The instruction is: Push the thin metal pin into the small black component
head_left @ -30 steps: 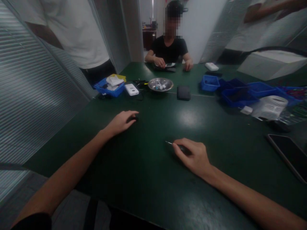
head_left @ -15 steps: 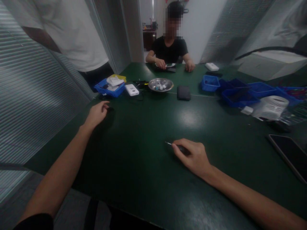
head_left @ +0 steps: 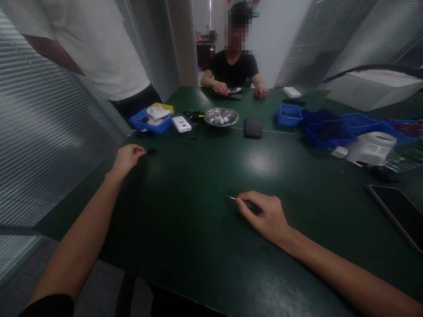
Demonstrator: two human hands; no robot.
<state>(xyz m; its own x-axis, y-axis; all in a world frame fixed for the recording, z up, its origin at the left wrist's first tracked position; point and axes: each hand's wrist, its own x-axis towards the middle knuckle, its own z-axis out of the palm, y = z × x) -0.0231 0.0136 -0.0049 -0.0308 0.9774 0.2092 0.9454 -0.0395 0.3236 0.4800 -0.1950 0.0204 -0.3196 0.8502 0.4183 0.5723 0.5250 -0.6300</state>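
Observation:
My left hand [head_left: 127, 157] reaches out over the left part of the table, its thumb and fingers pinched together. At the fingertips lies a small black object [head_left: 151, 151]; the fingers meet its left end, and its kind is too small to make out. Near the middle of the table, my right hand [head_left: 266, 215] is closed around the dark handle of a screwdriver [head_left: 253, 206]. The thin metal shaft points left, just above the table, and the palm hides part of the handle.
Beyond my left hand stand a blue basket [head_left: 155, 125] and a white power bank [head_left: 181, 124]. A metal dish [head_left: 220, 117] holds small white parts. Blue bins [head_left: 290, 115] and a phone [head_left: 398, 213] lie rightward. A person [head_left: 231, 66] sits opposite; another person [head_left: 95, 48] stands left.
My left hand has drawn back slightly to the left and its fingers have come together, uncovering more of the small black object. My right hand keeps the screwdriver in the same place.

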